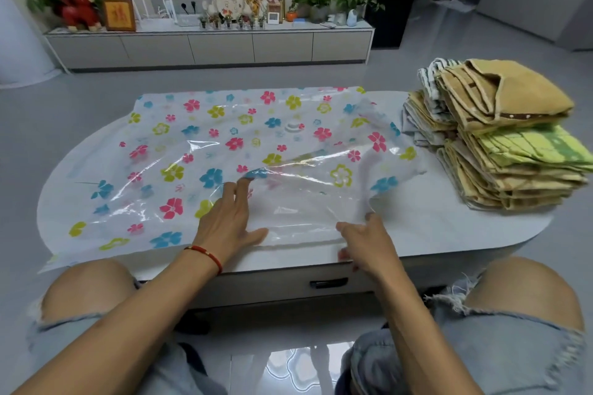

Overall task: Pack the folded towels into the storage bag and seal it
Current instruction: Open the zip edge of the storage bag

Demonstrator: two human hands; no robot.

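A clear plastic storage bag [199, 138] printed with pink, blue and yellow flowers lies spread over the white table [433, 228]. A round white valve [293, 126] sits on its upper middle. My left hand [229, 218] lies flat inside the bag's near opening, fingers straight, lifting the top layer. My right hand [369, 244] pinches the top layer's near edge and holds it up. A stack of folded towels [500, 144], tan, green and striped, stands at the table's right end, outside the bag.
A low white cabinet [208, 48] with plants, frames and small ornaments runs along the far wall. A drawer handle [328, 283] shows on the table's front. My knees sit close under the near edge. Grey floor surrounds the table.
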